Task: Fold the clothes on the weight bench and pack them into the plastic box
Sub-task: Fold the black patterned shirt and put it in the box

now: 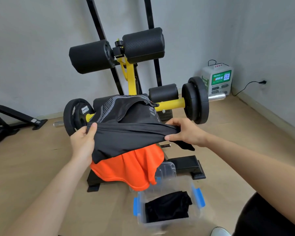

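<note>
Left hand and right hand, set apart, each pinch a black shirt stretched crosswise over the weight bench, atop an orange shirt. In front of the bench, on the wooden floor, a clear plastic box holds folded black cloth. Grey walls stand behind the bench.

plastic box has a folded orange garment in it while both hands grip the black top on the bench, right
No: the head view shows the folded garment in the plastic box is black, not orange. The left hand and right hand do grip the black top on the bench.
</note>
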`<move>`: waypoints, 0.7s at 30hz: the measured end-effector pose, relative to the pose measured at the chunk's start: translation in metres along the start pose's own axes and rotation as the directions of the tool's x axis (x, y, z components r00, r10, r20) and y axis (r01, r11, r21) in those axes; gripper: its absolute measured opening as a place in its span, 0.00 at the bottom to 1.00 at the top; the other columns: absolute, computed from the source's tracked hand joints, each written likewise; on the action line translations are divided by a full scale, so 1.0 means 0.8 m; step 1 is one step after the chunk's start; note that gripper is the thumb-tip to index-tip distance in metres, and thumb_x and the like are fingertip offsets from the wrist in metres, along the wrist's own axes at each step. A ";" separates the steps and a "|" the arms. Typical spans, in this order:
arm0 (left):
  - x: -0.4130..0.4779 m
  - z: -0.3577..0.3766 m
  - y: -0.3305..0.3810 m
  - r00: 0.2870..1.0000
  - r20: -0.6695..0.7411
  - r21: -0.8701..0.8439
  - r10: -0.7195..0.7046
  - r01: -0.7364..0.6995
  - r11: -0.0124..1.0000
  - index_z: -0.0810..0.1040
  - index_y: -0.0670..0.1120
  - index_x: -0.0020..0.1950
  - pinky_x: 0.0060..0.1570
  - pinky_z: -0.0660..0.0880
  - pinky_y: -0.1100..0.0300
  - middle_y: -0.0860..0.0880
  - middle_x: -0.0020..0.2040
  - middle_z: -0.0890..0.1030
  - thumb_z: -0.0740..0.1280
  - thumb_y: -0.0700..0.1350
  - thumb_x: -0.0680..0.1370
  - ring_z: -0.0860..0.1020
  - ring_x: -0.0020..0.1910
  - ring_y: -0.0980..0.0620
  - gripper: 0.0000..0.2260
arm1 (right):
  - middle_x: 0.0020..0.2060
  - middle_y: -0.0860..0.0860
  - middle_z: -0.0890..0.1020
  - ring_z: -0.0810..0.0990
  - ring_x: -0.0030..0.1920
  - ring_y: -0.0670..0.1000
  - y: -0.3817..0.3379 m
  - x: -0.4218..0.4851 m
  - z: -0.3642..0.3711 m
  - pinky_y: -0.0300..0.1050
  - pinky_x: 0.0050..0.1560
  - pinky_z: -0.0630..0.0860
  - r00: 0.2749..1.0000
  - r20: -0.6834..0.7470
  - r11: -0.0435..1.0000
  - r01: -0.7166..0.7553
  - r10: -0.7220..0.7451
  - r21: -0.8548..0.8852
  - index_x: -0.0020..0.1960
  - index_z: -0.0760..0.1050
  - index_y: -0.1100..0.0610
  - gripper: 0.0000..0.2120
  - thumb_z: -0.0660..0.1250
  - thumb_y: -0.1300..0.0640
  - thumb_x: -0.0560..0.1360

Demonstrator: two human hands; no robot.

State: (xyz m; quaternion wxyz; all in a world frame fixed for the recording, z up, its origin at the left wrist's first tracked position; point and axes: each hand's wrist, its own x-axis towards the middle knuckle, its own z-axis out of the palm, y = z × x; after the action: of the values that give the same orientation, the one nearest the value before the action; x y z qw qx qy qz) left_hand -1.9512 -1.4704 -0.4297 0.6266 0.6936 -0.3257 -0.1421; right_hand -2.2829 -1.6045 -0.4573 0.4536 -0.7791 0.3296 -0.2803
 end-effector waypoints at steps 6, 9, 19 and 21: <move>0.009 0.001 -0.006 1.000 -0.006 0.008 0.026 -0.026 1.000 0.71 0.30 0.44 0.40 0.61 0.55 0.46 0.38 0.65 0.70 0.54 0.77 0.64 0.38 0.50 0.26 | 0.41 0.48 0.83 0.81 0.43 0.49 0.032 0.008 -0.040 0.44 0.47 0.78 0.990 -0.142 0.923 -0.074 0.021 -0.379 0.44 0.79 0.51 0.10 0.75 0.64 0.70; 0.007 0.006 -0.009 0.999 0.001 0.016 0.033 -0.033 0.999 0.68 0.30 0.43 0.40 0.61 0.56 0.46 0.37 0.65 0.70 0.54 0.78 0.63 0.37 0.50 0.26 | 0.42 0.50 0.82 0.80 0.44 0.50 0.044 0.010 -0.056 0.44 0.48 0.77 0.981 -0.184 0.877 -0.143 0.064 -0.458 0.48 0.82 0.52 0.07 0.74 0.60 0.72; 0.005 0.018 0.003 0.997 -0.038 0.037 0.066 -0.064 0.997 0.64 0.39 0.35 0.33 0.55 0.57 0.48 0.34 0.58 0.69 0.51 0.80 0.57 0.33 0.54 0.22 | 0.38 0.58 0.81 0.82 0.25 0.50 0.016 0.053 -0.054 0.38 0.23 0.75 0.877 -0.317 0.932 -0.333 0.361 0.143 0.51 0.77 0.59 0.03 0.65 0.63 0.79; 0.009 0.016 0.008 0.996 -0.072 0.015 0.057 -0.056 0.998 0.65 0.36 0.37 0.33 0.55 0.57 0.48 0.34 0.58 0.68 0.51 0.80 0.57 0.33 0.54 0.23 | 0.46 0.61 0.82 0.86 0.33 0.56 0.004 0.070 -0.052 0.42 0.31 0.81 0.846 -0.350 0.898 -0.288 0.402 0.333 0.51 0.78 0.60 0.03 0.66 0.63 0.79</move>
State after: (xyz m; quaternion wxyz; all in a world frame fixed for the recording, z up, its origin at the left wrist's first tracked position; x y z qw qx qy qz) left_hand -1.9556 -1.4850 -0.4242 0.6373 0.6928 -0.3231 -0.0971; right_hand -2.2795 -1.6704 -0.4345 0.5183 -0.5612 0.5122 -0.3925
